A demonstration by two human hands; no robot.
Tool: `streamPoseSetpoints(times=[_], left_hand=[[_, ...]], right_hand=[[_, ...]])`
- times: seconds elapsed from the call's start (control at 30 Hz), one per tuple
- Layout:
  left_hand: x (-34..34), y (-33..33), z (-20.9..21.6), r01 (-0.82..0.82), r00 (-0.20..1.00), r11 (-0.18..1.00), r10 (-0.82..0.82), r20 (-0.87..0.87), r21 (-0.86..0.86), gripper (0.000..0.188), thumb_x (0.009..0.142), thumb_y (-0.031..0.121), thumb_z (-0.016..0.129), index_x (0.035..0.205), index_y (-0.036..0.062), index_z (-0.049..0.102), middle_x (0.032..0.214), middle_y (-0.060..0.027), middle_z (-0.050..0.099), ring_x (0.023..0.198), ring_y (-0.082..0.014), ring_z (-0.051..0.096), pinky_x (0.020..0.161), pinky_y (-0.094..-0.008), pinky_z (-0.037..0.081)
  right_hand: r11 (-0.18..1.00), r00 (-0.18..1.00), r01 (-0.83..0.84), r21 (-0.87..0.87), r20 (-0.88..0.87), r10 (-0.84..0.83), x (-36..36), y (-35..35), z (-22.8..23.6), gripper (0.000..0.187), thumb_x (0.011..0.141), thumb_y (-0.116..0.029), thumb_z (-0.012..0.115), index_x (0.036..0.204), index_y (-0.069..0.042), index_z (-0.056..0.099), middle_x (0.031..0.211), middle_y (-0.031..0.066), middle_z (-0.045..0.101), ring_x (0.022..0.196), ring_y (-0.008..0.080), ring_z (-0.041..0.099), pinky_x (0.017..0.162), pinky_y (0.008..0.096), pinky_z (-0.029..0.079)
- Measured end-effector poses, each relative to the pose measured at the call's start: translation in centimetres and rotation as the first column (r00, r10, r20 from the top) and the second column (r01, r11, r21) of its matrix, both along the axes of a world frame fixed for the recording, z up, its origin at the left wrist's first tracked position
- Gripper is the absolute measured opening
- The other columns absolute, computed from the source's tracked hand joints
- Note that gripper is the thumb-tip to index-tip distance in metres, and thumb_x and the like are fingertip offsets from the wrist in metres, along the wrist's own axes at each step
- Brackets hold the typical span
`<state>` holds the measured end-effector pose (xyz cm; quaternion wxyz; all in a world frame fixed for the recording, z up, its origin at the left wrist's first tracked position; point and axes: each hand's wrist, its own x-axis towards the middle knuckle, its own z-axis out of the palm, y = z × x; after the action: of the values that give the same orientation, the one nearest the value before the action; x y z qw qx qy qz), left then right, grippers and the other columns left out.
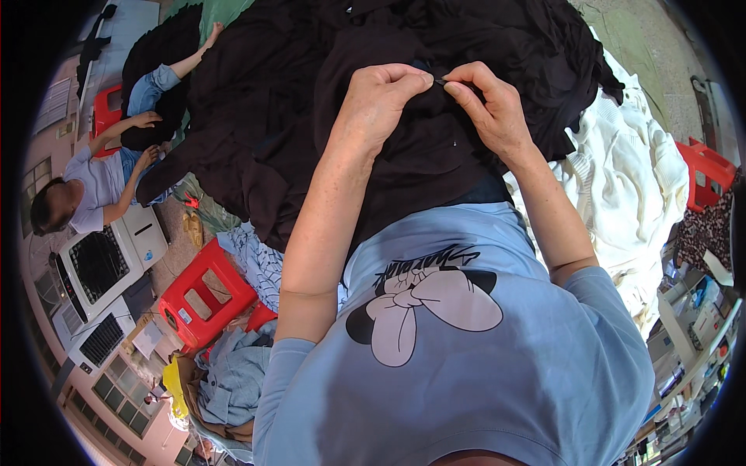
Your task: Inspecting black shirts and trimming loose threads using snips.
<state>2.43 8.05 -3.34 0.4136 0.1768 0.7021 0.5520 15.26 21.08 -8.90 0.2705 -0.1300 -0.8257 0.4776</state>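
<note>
Both hands meet over a big heap of dark, nearly black garments (256, 101) spread before me and over my lap. My left hand (377, 101) is closed in a pinch, thumb against forefinger. Facing it, my right hand (493, 109) pinches in the same way. Between the fingertips sits a small dark piece (440, 81), too tiny to name; it may be a bit of the dark cloth. Under the right forearm, at the right, lies a pile of white knit garments (622, 171).
A red plastic stool (206, 295) stands at the left, near a bag of blue-grey clothes (233, 380). Another red stool (705, 175) is at the right. A person (97, 186) sits at the far left with dark cloth; a white vehicle (109, 256) is parked beyond.
</note>
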Motion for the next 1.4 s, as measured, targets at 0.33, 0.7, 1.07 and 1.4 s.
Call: streamPoseSetpoints(times=[0.33,0.7,1.07,1.4], left_hand=[[-0.1,-0.1,-0.3,-0.011,1.000,1.000,0.011,0.017,0.020,0.018,0.086,0.011,0.065,0.095,-0.0027,0.071,0.090,-0.0042,0.069,0.088,-0.0099,0.061,0.086,-0.0223,0.045],[0.6,-1.4,-1.0,-0.178,0.973,0.943,0.212,-0.095,0.281,0.016,0.094,0.016,0.055,0.093,0.0015,0.062,0.080,0.0057,0.052,0.074,-0.0028,0.043,0.068,-0.0192,0.036],[7.1,-1.2,1.5,0.240,0.578,0.915,-0.403,-0.709,-0.325,0.080,0.072,0.035,0.076,0.131,-0.0054,0.041,0.099,-0.0217,0.063,0.093,-0.0336,0.065,0.084,-0.0409,0.051],[1.2,-2.8,-1.2,0.145,0.949,0.989,-0.149,-0.279,-0.034,0.027,0.083,0.021,0.062,0.095,-0.0024,0.067,0.073,-0.0155,0.066,0.066,-0.0203,0.063,0.065,-0.0313,0.049]], right_hand=[[0.696,0.994,-0.006,-0.718,-0.078,-0.072,0.8,0.8,-0.6,0.018,0.098,-0.020,0.057,0.106,-0.004,0.061,0.081,-0.0030,0.056,0.069,0.0034,0.046,0.061,0.0173,0.037],[0.642,0.913,0.359,-0.677,0.398,-0.091,5.6,0.6,-3.3,0.020,0.092,-0.032,0.062,0.101,-0.014,0.062,0.085,-0.0076,0.058,0.071,0.0005,0.049,0.058,0.0166,0.030],[0.118,0.994,-0.071,-0.990,-0.080,-0.072,5.8,1.9,-0.4,0.011,0.088,-0.002,0.063,0.098,-0.007,0.062,0.082,-0.0013,0.062,0.065,0.0048,0.061,0.048,0.0142,0.044],[0.391,0.978,0.198,-0.899,0.155,-0.140,4.5,1.9,-2.1,0.010,0.089,-0.008,0.063,0.098,-0.011,0.061,0.088,-0.0055,0.058,0.073,0.0008,0.055,0.052,0.0151,0.036]])
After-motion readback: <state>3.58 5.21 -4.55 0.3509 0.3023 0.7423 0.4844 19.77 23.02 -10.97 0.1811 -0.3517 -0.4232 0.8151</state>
